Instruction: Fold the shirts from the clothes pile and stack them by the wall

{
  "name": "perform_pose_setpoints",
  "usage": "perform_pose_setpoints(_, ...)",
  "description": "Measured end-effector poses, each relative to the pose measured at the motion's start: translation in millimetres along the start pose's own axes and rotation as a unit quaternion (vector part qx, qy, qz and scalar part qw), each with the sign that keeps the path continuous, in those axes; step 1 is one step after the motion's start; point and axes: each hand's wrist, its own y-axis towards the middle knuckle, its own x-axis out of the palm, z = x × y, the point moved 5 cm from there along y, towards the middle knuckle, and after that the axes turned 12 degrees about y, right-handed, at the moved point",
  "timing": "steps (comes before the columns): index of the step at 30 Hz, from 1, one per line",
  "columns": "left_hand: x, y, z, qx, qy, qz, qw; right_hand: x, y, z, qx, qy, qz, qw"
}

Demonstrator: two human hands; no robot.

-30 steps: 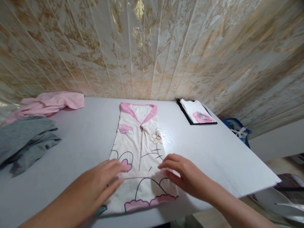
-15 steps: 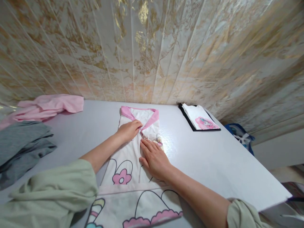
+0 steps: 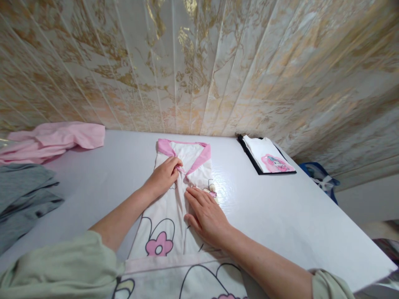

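A white printed top (image 3: 158,232) with a pink collar lies lengthwise before me, its neck end far from me. Pink flowers and black outlines mark its cloth, and a pale pink band crosses its lower part. My left hand (image 3: 163,176) pinches the front edge just below the collar's left side, and small creases run from the fingers. Flat on the right half of the front rests my right hand (image 3: 207,211), fingers stretched out, nothing held. Its palm covers part of the print.
Pink cloth (image 3: 62,139) and grey cloth (image 3: 25,195) lie loosely heaped at the left of the white table (image 3: 289,224). A folded white shirt (image 3: 262,151) sits on a black folded piece (image 3: 247,155) at the back right. Behind stands a gold-patterned curtain (image 3: 199,74).
My left hand has shifted slightly left, drawing the pinched edge with it, and the front has creased. My right hand stays flat on the cloth. The view has shifted a little.
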Motion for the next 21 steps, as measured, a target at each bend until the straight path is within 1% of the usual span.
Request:
perform_pose_setpoints(3,-0.3,1,3,0.019,0.002,-0.011,1.000,-1,0,0,-0.004,0.009,0.002,1.000)
perform_pose_setpoints(5,-0.7,0,2,0.013,-0.003,-0.013,1.000,-2,0,0,-0.007,0.015,0.004,1.000)
perform_pose_setpoints(9,-2.5,-1,-1,-0.011,0.000,0.011,1.000,-5,-1,0,-0.020,0.040,0.015,0.999)
perform_pose_setpoints(11,-0.4,-2,0,-0.012,0.008,0.005,1.000,-6,-1,0,-0.028,0.057,0.029,0.998)
perform_pose_setpoints(14,2.8,-5,5,-0.013,0.027,-0.009,1.000,-8,0,1,-0.034,0.078,0.046,0.995)
perform_pose_setpoints(17,1.8,-9,14,-0.015,0.049,0.002,0.999,-9,0,1,-0.039,0.086,0.060,0.994)
perform_pose_setpoints(21,5.4,-11,26,-0.008,0.116,-0.019,0.993,-9,0,-1,-0.040,0.075,0.073,0.994)
